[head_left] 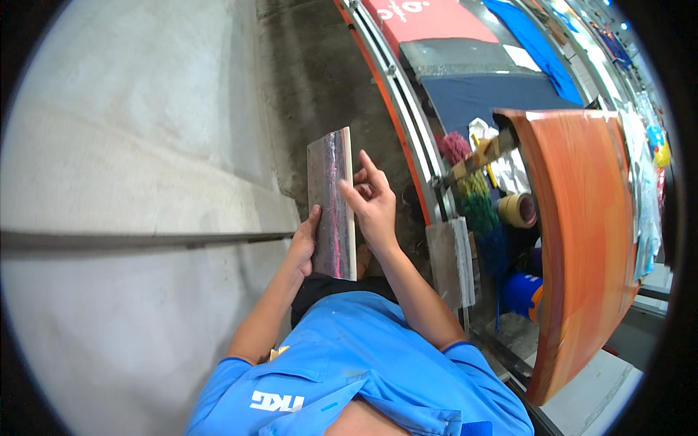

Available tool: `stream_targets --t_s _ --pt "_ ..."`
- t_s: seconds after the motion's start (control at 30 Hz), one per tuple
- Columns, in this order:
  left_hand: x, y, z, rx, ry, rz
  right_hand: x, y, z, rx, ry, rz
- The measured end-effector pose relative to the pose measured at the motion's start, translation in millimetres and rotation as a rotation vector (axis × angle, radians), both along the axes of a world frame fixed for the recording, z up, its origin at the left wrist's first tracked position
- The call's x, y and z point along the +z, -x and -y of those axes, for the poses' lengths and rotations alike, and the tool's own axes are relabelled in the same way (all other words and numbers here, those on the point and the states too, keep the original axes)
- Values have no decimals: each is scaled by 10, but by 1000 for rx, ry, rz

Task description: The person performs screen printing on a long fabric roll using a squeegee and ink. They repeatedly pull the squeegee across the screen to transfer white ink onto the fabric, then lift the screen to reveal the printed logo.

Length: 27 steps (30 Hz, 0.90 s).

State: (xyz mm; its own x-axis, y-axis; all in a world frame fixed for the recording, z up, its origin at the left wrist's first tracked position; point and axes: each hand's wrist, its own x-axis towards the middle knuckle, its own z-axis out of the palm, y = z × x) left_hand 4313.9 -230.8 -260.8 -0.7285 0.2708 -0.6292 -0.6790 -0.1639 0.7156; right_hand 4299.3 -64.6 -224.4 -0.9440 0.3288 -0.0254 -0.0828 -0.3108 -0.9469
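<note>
My left hand (303, 243) grips the lower left side of a flat rectangular board (320, 211), with the thumb lying on its face. The board is grey-brown, streaked with dark and pink stains down its length, and has a pale right edge. It stands nearly upright in front of my body. At its right edge is my right hand (376, 207), index finger stretched out and the other fingers partly bent. The right thumb reaches over the stained streak; whether it touches the board I cannot tell. Nothing shows in that hand.
A large pale slab (138, 196) fills the left side. Along the right runs a long table with a metal rail (396, 87), carrying red and dark fabric (502, 102). A curved orange-brown panel (589, 240) stands close by, near a tape roll (518, 210) and a blue container (521, 294).
</note>
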Motion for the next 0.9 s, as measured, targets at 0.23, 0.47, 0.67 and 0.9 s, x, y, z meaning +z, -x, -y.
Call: stream_targets --t_s 0.23,0.47,0.67,0.9 --pt "-144 2150 -29 81 17 -148 -321 2561 -72 -198 -164 -15" --pt "165 4807 259 342 -143 -305 -402 4162 275 100 -62 202" --pt "549 6783 889 396 103 -748 -1170 4689 88 241 -424 308" --pt "-138 9302 1847 155 734 -912 -1542 5914 -574 -60 -254 559"
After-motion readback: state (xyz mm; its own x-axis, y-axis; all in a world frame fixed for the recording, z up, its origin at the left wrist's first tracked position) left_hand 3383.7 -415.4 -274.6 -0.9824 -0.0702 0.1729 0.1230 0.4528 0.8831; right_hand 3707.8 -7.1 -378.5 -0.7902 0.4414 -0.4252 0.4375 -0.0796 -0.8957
